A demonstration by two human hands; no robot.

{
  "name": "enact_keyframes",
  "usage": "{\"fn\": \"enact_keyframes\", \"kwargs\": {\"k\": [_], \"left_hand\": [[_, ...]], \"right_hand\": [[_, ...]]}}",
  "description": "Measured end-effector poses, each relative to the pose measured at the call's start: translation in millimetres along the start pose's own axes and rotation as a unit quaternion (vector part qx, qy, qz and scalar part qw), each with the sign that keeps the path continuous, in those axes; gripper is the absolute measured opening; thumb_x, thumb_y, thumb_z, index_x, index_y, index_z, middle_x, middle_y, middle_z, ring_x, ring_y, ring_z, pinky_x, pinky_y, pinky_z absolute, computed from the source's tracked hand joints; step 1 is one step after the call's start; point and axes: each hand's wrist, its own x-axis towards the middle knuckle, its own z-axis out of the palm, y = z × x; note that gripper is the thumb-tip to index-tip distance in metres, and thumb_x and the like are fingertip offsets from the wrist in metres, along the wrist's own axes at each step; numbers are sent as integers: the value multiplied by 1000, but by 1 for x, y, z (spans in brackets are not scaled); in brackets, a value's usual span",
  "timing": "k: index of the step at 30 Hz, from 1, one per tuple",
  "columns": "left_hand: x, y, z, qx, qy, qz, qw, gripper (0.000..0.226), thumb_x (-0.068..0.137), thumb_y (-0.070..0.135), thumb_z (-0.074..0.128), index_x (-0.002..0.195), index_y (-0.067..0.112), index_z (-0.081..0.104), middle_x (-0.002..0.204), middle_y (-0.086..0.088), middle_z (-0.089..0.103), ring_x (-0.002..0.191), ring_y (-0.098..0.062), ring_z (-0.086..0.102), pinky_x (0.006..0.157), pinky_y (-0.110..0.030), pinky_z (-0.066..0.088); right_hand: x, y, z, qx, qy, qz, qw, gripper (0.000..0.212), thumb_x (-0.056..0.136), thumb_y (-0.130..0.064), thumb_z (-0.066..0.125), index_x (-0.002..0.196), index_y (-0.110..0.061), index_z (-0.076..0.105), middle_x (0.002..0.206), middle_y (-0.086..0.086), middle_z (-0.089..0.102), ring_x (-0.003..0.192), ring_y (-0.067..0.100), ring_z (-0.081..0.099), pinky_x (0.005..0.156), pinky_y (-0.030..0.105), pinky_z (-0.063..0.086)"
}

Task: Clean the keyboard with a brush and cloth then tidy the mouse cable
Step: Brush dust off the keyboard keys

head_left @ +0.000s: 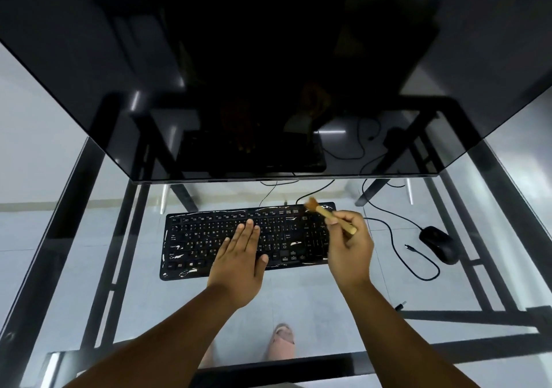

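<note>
A black keyboard [203, 238] with white smears lies on the glass desk in the middle. My left hand [242, 256] rests flat on its centre keys, fingers together and holding nothing. My right hand [349, 244] grips a small wooden-handled brush [324, 212], whose bristles hover at the keyboard's top right corner. A black mouse [437, 244] sits to the right, and its black cable [397, 247] loops loosely across the glass between mouse and keyboard. No cloth is visible.
A large dark monitor [268, 73] overhangs the desk just behind the keyboard. The glass desk [298, 295] has a black metal frame [98, 214]. More cables run behind the keyboard. A foot in a sandal [282, 341] shows through the glass.
</note>
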Motion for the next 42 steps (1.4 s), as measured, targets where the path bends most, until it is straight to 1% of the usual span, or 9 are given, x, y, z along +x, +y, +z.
{"fn": "enact_keyframes", "kwargs": {"k": [6, 11, 15, 18, 23, 28, 32, 37, 42], "left_hand": [[3, 8, 2, -6, -3, 4, 1000, 86, 80, 59, -9, 155, 20, 0, 161, 7, -14, 146, -9, -16, 118, -32, -5], [5, 12, 7, 6, 0, -5, 1000, 85, 81, 59, -9, 156, 20, 2, 162, 6, -13, 146, -10, -17, 119, -33, -4], [4, 10, 7, 14, 2, -7, 1000, 83, 82, 58, -8, 156, 20, 2, 161, 7, -15, 146, -10, -17, 120, -33, -4], [4, 12, 8, 8, 11, -7, 1000, 82, 83, 58, -6, 156, 19, 4, 160, 7, -14, 146, -10, -16, 119, -33, -4], [4, 13, 10, 19, 14, -13, 1000, 82, 83, 57, -8, 156, 19, 2, 159, 7, -16, 145, -10, -18, 118, -32, -6], [5, 14, 10, 16, 19, -15, 1000, 82, 84, 58, -7, 156, 19, 4, 160, 6, -14, 146, -10, -16, 118, -33, -5], [1, 11, 6, 23, 19, -20, 999, 84, 82, 58, -10, 155, 20, 2, 162, 5, -13, 146, -10, -18, 116, -32, -10], [-15, -25, -12, 23, 33, -48, 998, 85, 81, 57, -10, 156, 18, 3, 162, 5, -12, 147, -11, -16, 117, -33, -9], [-20, -46, -22, 17, 44, -60, 997, 86, 81, 57, -8, 156, 16, 4, 163, 2, -8, 148, -12, -13, 117, -32, -9]], "right_hand": [[8, 2, -16, -1, -47, -1, 999, 14, 90, 0, 56, 86, -13, 60, 75, 7, 68, 65, 33, 58, 57, 28, 46], [8, 16, -24, -50, 18, -3, 999, 18, 91, -8, 59, 87, -25, 58, 82, 1, 66, 70, 24, 61, 59, 37, 49], [7, 13, -24, -28, -79, -1, 997, 16, 89, 2, 58, 87, -14, 60, 75, 9, 66, 66, 28, 61, 60, 36, 47], [10, 16, -26, -92, -23, -29, 995, 13, 90, -4, 59, 89, -18, 59, 82, 0, 63, 66, 9, 57, 57, 29, 45], [15, 18, -33, -37, -75, -7, 996, 17, 86, -5, 59, 83, -21, 60, 76, 6, 66, 68, 27, 61, 58, 37, 49], [16, 18, -41, -42, -27, -23, 998, 20, 90, -2, 61, 86, -21, 59, 82, 1, 65, 74, 21, 62, 60, 21, 47], [17, 19, -37, -60, -90, 7, 994, 17, 89, 1, 58, 90, -16, 62, 80, -1, 69, 74, 22, 67, 66, 36, 54], [2, -4, -10, -101, 49, -49, 992, 10, 91, -6, 60, 95, -15, 61, 102, 4, 54, 87, -6, 54, 71, 5, 40], [-8, -11, 26, -63, -19, -53, 996, 11, 91, -18, 64, 96, -27, 62, 102, 4, 59, 89, 4, 59, 78, 15, 44]]}}
